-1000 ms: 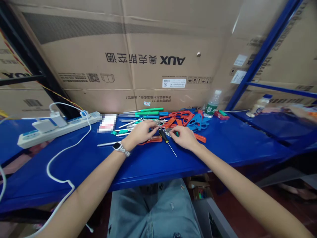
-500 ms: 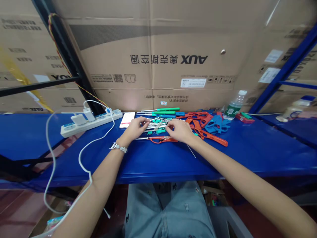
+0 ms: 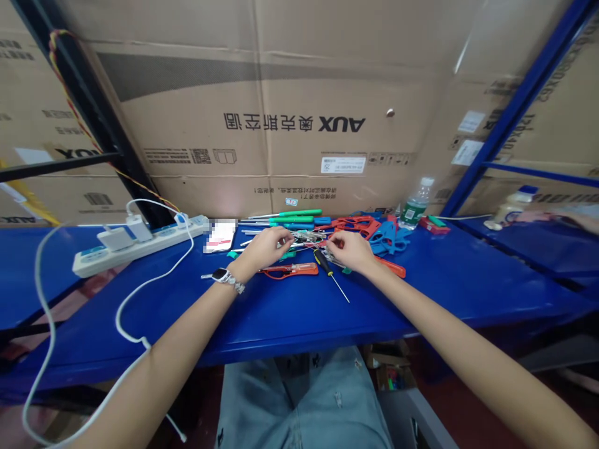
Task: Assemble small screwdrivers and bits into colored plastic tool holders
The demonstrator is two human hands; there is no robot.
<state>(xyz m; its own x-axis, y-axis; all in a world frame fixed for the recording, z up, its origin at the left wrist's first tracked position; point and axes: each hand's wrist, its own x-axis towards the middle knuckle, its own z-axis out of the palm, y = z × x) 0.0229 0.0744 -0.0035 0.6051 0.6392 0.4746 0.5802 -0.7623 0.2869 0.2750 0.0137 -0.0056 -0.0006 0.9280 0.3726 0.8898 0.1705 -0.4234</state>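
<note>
My left hand [image 3: 267, 249] hovers at the left side of a pile of thin metal rods and small parts [image 3: 309, 236]. Its fingertips are pinched together; whatever they hold is too small to name. Across from it, my right hand [image 3: 352, 249] is closed the same way over the pile's right side, its grip hidden. Between them lies a screwdriver [image 3: 322, 262] with a black and yellow handle, its shaft pointing toward me. An orange long-necked lighter casing [image 3: 296, 270] with its inside showing rests in front of my left hand. Small green pieces [image 3: 289, 255] lie among the rods.
Behind the pile are green-handled metal rods [image 3: 299, 213]. Red casings [image 3: 358, 224] and blue casings [image 3: 389, 239] are heaped right, near a bottle [image 3: 415, 206]. Leftward are a phone [image 3: 222, 236] and power strip [image 3: 140, 246]. Another person's hand [image 3: 583, 218] shows far right.
The view has swung right, so things appear further left. The screwdriver's handle now shows between my hands; before, only a thin shaft showed under my right hand. Both hands stay pinched.
</note>
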